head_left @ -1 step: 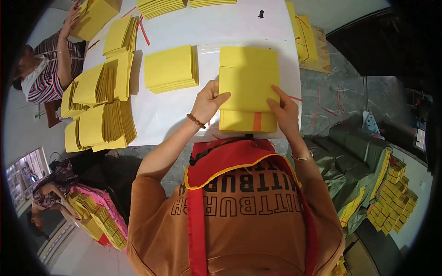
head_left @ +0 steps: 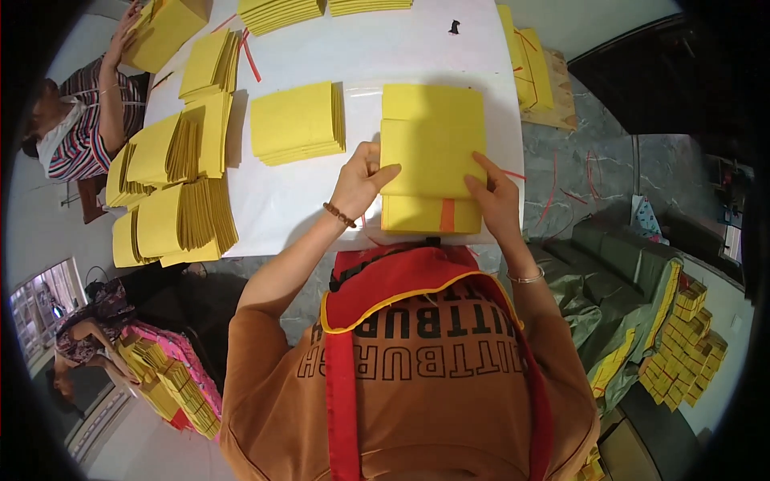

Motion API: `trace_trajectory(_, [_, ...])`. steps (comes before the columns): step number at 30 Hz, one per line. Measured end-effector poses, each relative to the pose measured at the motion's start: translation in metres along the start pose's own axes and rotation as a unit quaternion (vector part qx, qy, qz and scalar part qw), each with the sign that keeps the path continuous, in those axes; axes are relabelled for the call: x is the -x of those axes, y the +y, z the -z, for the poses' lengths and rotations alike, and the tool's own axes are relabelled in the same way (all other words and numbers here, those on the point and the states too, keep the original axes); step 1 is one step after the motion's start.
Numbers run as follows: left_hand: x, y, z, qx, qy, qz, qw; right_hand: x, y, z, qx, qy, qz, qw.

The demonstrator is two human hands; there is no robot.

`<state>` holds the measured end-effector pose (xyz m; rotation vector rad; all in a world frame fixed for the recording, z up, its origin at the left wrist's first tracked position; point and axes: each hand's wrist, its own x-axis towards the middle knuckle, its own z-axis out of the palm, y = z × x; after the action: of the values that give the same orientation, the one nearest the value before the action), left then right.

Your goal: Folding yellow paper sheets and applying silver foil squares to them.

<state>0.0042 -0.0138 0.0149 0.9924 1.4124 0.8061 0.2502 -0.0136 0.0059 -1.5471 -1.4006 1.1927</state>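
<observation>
A folded bundle of yellow paper (head_left: pixel 431 156) lies across a larger yellow stack (head_left: pixel 413 215) at the table's near edge. An orange-red strip (head_left: pixel 447 215) shows on that stack below the bundle. My left hand (head_left: pixel 365 183) grips the bundle's left edge, thumb on top and fingers curled against the side. On the opposite edge, my right hand (head_left: pixel 493 192) holds it between thumb and fingers. To the left stands a fanned pile of folded yellow paper (head_left: pixel 295 120), apart from both hands.
More yellow piles (head_left: pixel 180 216) line the left side of the white table (head_left: pixel 281 208). A co-worker in a striped shirt (head_left: pixel 92 112) handles yellow paper at upper left; another person bends at lower left. Red strips (head_left: pixel 251 56) lie about. Tied yellow bundles (head_left: pixel 682 345) are stacked at right.
</observation>
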Motion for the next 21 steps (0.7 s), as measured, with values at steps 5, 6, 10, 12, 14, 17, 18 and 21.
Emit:
trace_trajectory(5, [0.014, 0.025, -0.006, -0.327, 0.197, -0.317, 0.868, -0.003, -0.002, -0.002, -0.024, -0.01, -0.008, 1.0])
trace_trajectory(6, [0.015, 0.027, -0.007, -0.379, 0.113, -0.382, 0.835, -0.003, -0.002, -0.002, -0.028, -0.013, -0.015, 0.999])
trace_trajectory(10, [0.021, 0.032, -0.03, -0.48, -0.064, -0.413, 0.771, -0.003, -0.001, -0.005, -0.049, 0.004, 0.015, 0.999])
trace_trajectory(12, [0.011, 0.016, -0.03, -0.508, -0.093, -0.382, 0.766, -0.005, -0.007, -0.004, -0.051, -0.012, -0.012, 0.999])
trace_trajectory(14, [0.01, 0.01, -0.031, -0.515, -0.098, -0.38, 0.762, 0.001, -0.015, -0.002, -0.053, -0.028, -0.042, 0.997])
trace_trajectory(17, [0.008, 0.004, -0.032, -0.514, -0.092, -0.383, 0.762, 0.019, -0.026, -0.005, 0.395, 0.06, 0.159, 0.903])
trace_trajectory(18, [0.006, 0.005, -0.032, -0.515, -0.091, -0.383, 0.761, 0.024, -0.022, -0.008, 0.431, -0.004, 0.219, 0.875])
trace_trajectory(21, [0.004, 0.006, -0.03, -0.531, -0.104, -0.38, 0.75, 0.034, -0.011, -0.011, 0.446, -0.086, 0.242, 0.858])
